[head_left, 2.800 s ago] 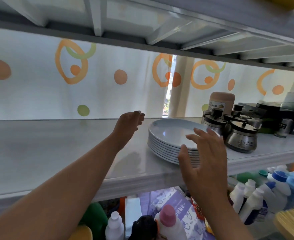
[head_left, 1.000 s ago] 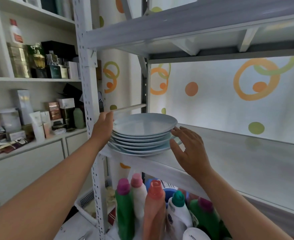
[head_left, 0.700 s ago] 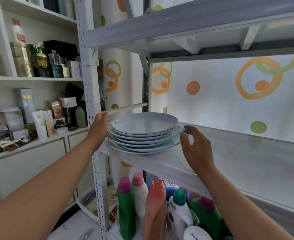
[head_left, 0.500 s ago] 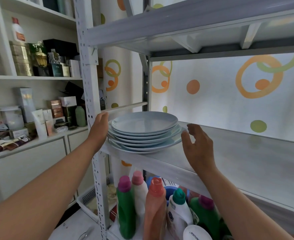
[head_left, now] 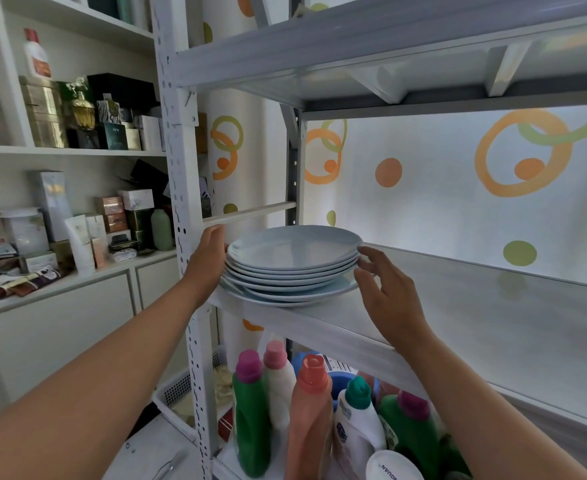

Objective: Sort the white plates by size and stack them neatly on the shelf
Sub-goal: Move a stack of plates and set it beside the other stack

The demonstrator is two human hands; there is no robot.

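A stack of several white plates (head_left: 293, 252) sits at the left end of the middle shelf (head_left: 458, 323), with wider plates at the bottom and smaller ones on top. My left hand (head_left: 209, 258) presses flat against the stack's left side, beside the rack's upright post. My right hand (head_left: 385, 289) is at the stack's right side, fingers apart, with fingertips touching the plate rims. Neither hand lifts a plate.
The white perforated post (head_left: 184, 237) stands just left of the plates. Detergent bottles (head_left: 285, 403) crowd the shelf below. A side cabinet (head_left: 60, 306) with boxes and perfume bottles is to the left. A patterned curtain (head_left: 458, 174) hangs behind the rack.
Earlier I faced a plate stack at the shelf's right end; now I face the stack at the left end. In the last second the plates have become more aligned and my right hand closed in on the rims.
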